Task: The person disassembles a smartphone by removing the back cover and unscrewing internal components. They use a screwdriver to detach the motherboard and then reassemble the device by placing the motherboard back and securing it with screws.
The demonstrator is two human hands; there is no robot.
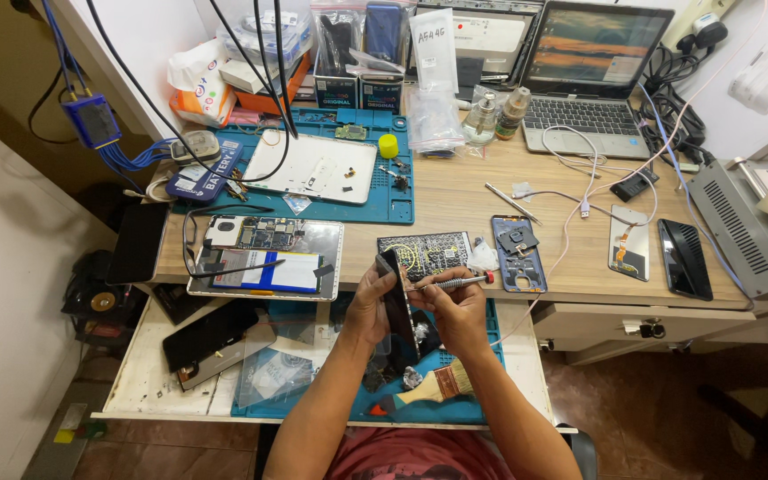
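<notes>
The left hand (371,307) grips a dark phone (397,302) on edge, tilted, above the pulled-out drawer. The right hand (460,307) is closed round a screwdriver (451,283), its tip at the phone's upper edge. I judge the work goes best with the phone braced firmly, the tip kept square in the screw and pressure light, so it does not slip across the board. The drawer (157,373) holds a blue mat (455,411) with a brush (437,384), a dark phone body (211,336) and clear bags; small bits near the brush are too small to tell. On the bench (455,200) lie an opened tablet (264,258), a phone frame (519,253) and a laptop (588,76).
</notes>
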